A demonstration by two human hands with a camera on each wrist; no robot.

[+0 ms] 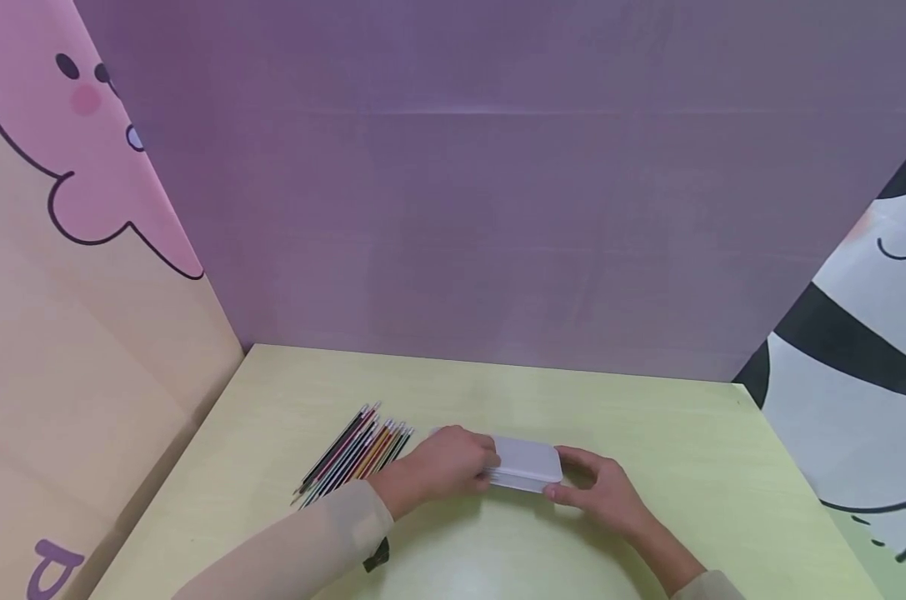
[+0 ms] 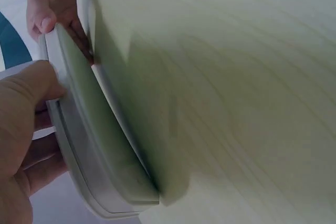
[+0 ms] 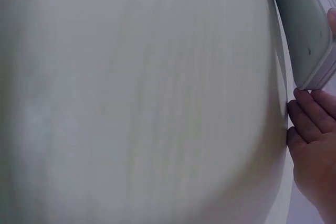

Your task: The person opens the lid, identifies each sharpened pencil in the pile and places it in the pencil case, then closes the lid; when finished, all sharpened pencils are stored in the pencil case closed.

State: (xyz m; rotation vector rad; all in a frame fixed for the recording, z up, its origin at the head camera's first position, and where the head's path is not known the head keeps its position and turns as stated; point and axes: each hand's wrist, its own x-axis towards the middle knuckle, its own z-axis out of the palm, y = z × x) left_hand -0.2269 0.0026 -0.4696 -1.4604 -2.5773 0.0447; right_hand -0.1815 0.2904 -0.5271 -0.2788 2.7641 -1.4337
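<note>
A white rectangular box with rounded corners is at the middle of the table, tilted with a gap under its edge in the left wrist view. My left hand grips the box's left part; the thumb presses its near side, the other fingers go behind it. At the box's right end is my right hand, thumb and index tips by the two corners. In the right wrist view its fingers are fairly straight, tips touching the box's end. What the box holds cannot be seen.
A bundle of pencils in several colours lies left of the box, partly behind my left forearm. The pale wooden table meets a purple backdrop at its far edge. Printed panels with cartoon animals stand at both sides.
</note>
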